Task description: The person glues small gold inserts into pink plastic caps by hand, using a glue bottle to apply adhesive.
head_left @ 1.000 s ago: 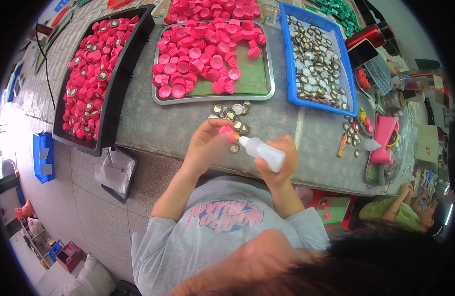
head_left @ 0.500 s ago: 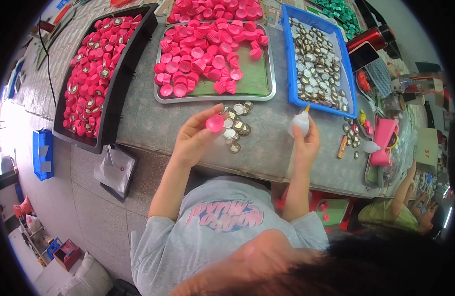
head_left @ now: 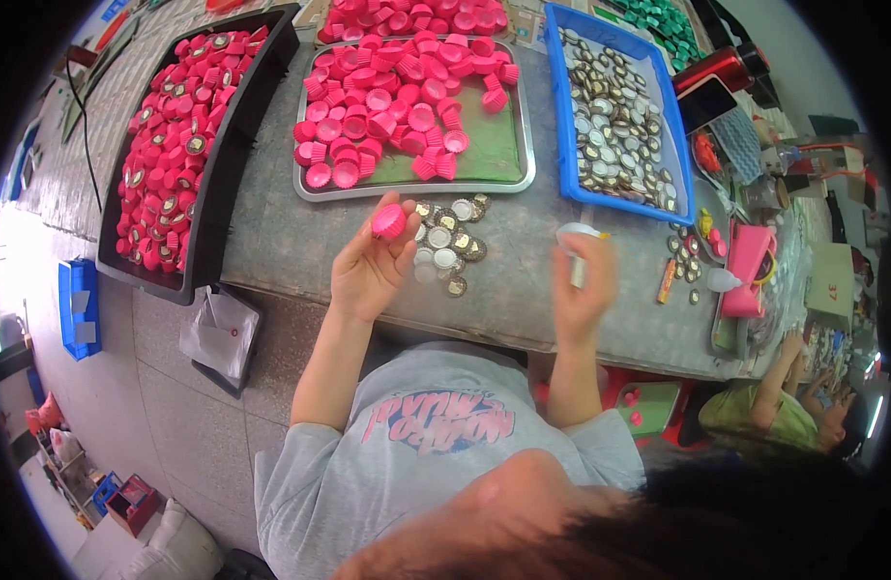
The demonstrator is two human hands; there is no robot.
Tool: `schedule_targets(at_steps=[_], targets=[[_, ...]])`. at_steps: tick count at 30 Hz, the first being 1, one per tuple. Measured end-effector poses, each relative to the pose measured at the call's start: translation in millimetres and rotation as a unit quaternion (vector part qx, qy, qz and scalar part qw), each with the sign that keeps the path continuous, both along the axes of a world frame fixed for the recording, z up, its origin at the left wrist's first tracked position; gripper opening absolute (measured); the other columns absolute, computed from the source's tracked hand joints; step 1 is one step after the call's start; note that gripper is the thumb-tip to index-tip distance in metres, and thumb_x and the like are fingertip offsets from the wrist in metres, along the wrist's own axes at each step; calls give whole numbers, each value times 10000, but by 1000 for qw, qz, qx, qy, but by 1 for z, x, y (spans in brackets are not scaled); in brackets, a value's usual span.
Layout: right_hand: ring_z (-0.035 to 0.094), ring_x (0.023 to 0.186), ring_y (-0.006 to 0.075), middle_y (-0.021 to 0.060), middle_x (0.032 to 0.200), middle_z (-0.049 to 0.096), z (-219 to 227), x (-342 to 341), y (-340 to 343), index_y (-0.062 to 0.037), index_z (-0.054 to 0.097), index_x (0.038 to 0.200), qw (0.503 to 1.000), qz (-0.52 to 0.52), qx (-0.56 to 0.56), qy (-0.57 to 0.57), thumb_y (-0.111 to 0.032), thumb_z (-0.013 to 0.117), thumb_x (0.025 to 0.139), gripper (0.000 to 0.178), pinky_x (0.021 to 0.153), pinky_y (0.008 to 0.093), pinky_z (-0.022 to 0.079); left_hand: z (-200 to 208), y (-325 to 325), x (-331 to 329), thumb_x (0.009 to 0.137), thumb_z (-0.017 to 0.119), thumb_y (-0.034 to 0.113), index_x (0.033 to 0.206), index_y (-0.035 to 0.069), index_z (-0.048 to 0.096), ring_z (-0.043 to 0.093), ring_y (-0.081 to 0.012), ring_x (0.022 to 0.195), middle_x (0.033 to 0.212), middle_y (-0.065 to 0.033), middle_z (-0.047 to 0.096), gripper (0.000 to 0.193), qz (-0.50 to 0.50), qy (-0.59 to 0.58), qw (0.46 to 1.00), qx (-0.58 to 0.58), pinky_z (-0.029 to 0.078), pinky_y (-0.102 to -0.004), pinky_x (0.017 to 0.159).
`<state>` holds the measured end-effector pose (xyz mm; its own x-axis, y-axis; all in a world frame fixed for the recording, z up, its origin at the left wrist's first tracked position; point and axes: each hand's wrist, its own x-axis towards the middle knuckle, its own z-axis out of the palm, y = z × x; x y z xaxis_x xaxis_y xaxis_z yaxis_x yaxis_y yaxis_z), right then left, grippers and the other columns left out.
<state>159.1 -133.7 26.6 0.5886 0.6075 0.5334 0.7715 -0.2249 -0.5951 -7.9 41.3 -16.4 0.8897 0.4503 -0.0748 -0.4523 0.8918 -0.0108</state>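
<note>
A small pink fluted cap [head_left: 389, 221] rests at the fingertips of my left hand [head_left: 363, 275], its palm turned up beside the tray. The fingers are closed lightly on it. To the right, my right hand [head_left: 583, 295] is closed round a white squeeze bottle [head_left: 573, 232] with a yellow tip; motion smears both, and the bottle lies tilted on its side. Between the hands, close to my left fingers, lies a small pile of round metal caps [head_left: 448, 242], some showing white insides and some patterned faces.
A metal tray [head_left: 421, 190] of pink caps stands ahead. At left is a black crate [head_left: 208, 208] holding pink caps with metal pieces; at right, a blue tray [head_left: 568, 159] of metal caps. A phone [head_left: 706, 104], loose caps and a pink pouch [head_left: 745, 266] lie further right.
My left hand has shifted slightly left and turned palm-up with the pink cap. My right hand has tipped the bottle from upright onto its side, the yellow tip swinging right.
</note>
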Motion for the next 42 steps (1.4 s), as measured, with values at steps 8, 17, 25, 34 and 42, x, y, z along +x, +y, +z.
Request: schedule_targets(at_steps=[8,17,25,34,42], targets=[[458,843,264,87,851,484,-25,-12,41,-49,551,890,963,153,-207,76,-153,674,602,330,721,348,376,-2,1,-7,830,438,161,1267,76,272,514,-198,941,1219,-87,404,475,-1,41,996,76,450,-321,782],[450,793,257,74,780,472,-24,-4,11,-60,550,857,966,79,-242,35,-185,685,592,323,697,353,366,0,-4,-2,817,483,173,1245,44,290,548,-203,875,1174,-154,429,487,14,91,990,109,473,-317,731],[443,771,253,77,800,460,-18,-3,-10,-70,542,918,967,74,-242,37,-182,689,585,380,683,356,362,2,-11,4,812,497,148,1213,40,328,547,-207,889,1176,-166,424,449,-5,129,983,132,474,-310,730],[442,769,250,79,804,452,-25,-1,-10,-78,552,942,968,78,-227,76,-145,667,610,358,682,343,370,1,-22,7,803,512,95,1159,32,414,538,-207,940,1132,-156,476,374,-54,172,964,193,474,-313,769],[456,724,237,60,747,476,-18,-9,-4,-67,572,863,978,77,-140,134,-171,684,603,302,634,327,374,2,-31,10,803,522,98,1159,36,435,536,-198,941,1110,-115,506,371,-76,219,940,251,462,-326,780]])
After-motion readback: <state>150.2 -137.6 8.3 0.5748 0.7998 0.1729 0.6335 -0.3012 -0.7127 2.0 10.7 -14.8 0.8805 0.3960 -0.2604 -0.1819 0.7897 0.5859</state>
